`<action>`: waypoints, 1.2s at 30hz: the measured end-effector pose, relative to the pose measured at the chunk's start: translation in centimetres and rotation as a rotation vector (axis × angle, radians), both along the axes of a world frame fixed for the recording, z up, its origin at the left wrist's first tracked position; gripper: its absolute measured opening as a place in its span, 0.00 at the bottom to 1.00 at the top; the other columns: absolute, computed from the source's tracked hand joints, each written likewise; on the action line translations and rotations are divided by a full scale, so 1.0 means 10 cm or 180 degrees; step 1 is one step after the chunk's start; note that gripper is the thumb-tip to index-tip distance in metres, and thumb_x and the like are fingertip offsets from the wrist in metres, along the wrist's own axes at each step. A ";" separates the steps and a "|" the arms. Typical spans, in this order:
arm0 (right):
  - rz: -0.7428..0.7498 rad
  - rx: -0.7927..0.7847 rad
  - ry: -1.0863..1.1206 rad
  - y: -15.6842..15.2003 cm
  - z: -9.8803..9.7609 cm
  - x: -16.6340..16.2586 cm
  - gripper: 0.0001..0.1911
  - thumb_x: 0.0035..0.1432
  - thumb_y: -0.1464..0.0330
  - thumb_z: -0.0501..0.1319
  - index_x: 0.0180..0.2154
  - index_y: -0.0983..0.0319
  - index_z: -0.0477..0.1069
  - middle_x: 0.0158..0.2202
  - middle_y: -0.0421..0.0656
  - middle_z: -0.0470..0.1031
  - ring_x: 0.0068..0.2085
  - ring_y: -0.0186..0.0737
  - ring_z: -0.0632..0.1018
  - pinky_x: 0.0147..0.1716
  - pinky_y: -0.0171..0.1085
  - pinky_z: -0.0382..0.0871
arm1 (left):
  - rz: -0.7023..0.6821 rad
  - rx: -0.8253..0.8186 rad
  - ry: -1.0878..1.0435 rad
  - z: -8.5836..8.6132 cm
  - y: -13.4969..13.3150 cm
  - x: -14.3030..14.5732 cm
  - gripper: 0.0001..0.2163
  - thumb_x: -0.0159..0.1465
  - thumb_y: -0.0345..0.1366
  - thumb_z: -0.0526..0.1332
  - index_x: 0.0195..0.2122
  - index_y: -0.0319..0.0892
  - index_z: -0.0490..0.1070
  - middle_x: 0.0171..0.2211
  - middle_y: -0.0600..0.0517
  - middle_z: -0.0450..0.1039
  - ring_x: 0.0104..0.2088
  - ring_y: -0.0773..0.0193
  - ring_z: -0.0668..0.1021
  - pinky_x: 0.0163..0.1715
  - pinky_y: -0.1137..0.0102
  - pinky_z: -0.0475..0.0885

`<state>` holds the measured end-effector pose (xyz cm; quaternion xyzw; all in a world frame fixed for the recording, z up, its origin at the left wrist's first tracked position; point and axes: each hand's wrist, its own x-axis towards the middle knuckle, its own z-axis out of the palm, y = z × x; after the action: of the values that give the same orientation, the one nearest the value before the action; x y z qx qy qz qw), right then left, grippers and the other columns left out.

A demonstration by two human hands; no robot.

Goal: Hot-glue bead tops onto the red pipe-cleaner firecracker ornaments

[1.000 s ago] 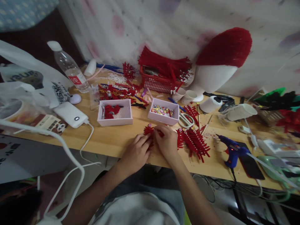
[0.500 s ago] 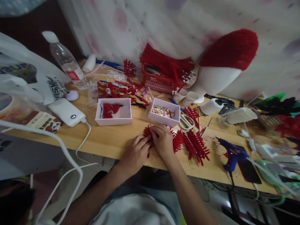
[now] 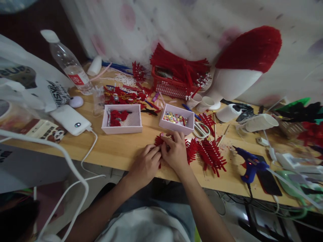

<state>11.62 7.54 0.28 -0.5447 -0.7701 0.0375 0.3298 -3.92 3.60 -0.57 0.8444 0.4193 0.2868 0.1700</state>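
Both my hands meet over a red fuzzy pipe-cleaner piece (image 3: 158,139) near the table's front edge; a small round pink-and-white bead shows at its top. My left hand (image 3: 146,163) has its fingers closed against the piece's lower left side. Above it, my right hand (image 3: 174,151) pinches at the piece, thumb and index finger together. My fingers cover most of the piece. Just right of my right hand lie finished-looking red pipe-cleaner pieces (image 3: 211,155) with rows of white pearl beads. A box of round beads (image 3: 176,128) stands beyond my hands.
Left of it is a second box (image 3: 122,130) with red pieces and pearls. White-handled scissors (image 3: 202,130), a blue glue gun (image 3: 249,163) and a phone (image 3: 268,181) lie to the right. A red basket (image 3: 168,89), bottle (image 3: 75,79) and power bank (image 3: 72,120) stand farther back.
The fingers of my right hand have shifted slightly on the red piece, with the index finger now more bent. My left hand stays in nearly the same place. The view has tilted a little.
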 end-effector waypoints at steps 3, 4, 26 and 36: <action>-0.0004 0.0028 -0.0150 -0.01 0.00 0.00 0.15 0.55 0.77 0.58 0.40 0.62 0.80 0.43 0.49 0.72 0.44 0.47 0.68 0.46 0.48 0.67 | -0.0037 0.0026 0.0034 0.00 0.00 0.00 0.11 0.67 0.25 0.56 0.48 0.36 0.73 0.49 0.42 0.74 0.52 0.51 0.70 0.54 0.54 0.73; -0.0013 0.0033 -0.0192 -0.02 -0.01 0.01 0.14 0.55 0.77 0.58 0.40 0.62 0.80 0.43 0.48 0.72 0.44 0.47 0.68 0.46 0.48 0.66 | -0.0045 0.0029 0.0043 -0.01 0.00 0.00 0.11 0.67 0.25 0.56 0.48 0.35 0.73 0.49 0.42 0.74 0.52 0.51 0.70 0.54 0.54 0.73; -0.0273 0.0252 0.0165 -0.05 -0.06 0.06 0.14 0.57 0.75 0.58 0.42 0.60 0.79 0.39 0.47 0.70 0.43 0.47 0.69 0.44 0.47 0.66 | -0.0017 0.0011 0.0096 -0.03 -0.01 0.00 0.15 0.68 0.26 0.55 0.55 0.37 0.70 0.57 0.41 0.71 0.56 0.51 0.69 0.56 0.52 0.71; -0.0104 0.0024 -0.0243 -0.05 -0.02 0.01 0.14 0.55 0.74 0.59 0.41 0.60 0.80 0.40 0.48 0.69 0.43 0.47 0.67 0.42 0.47 0.63 | -0.0027 0.0059 0.0142 -0.01 -0.01 0.00 0.13 0.67 0.26 0.56 0.51 0.35 0.72 0.50 0.42 0.74 0.53 0.51 0.69 0.56 0.55 0.72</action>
<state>11.76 7.07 0.09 -0.5570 -0.7733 0.0084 0.3028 -3.90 3.50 -0.67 0.8539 0.4167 0.2711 0.1539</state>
